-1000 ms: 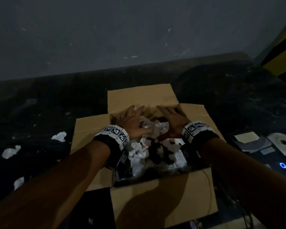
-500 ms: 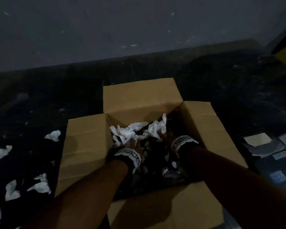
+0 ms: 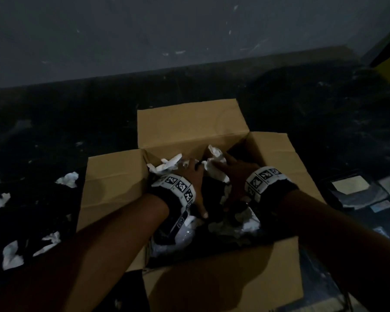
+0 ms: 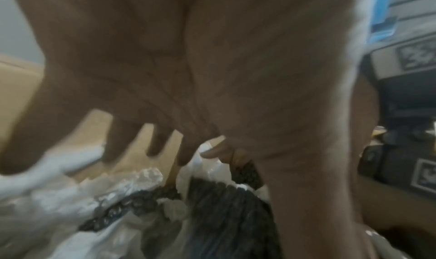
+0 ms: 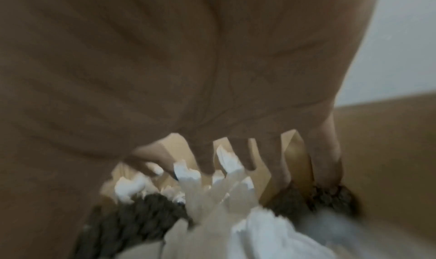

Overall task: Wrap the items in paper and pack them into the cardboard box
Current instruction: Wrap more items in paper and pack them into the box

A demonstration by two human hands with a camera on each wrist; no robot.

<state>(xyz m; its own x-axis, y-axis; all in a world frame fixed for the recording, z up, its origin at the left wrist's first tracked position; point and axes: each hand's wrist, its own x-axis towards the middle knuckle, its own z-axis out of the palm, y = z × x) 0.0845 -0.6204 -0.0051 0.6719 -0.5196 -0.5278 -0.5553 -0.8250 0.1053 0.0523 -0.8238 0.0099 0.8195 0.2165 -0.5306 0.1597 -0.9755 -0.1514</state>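
In the cardboard box [image 3: 189, 129], left hand [image 3: 195, 179], right hand [image 3: 233, 174] on paper [image 3: 214, 156]

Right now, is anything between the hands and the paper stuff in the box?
No. The left hand and right hand already rest with spread fingers on the crumpled white paper inside the cardboard box, whose flaps stand open.

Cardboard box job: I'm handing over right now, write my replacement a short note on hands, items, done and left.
Left hand: fingers spread, pressing down on the white paper in the cardboard box.
Right hand: fingers spread, pressing on crumpled paper and dark items.
Done: paper and dark items are in the box.
Left: settle the packing; flaps are open; paper scraps lie on the dark floor to the left.
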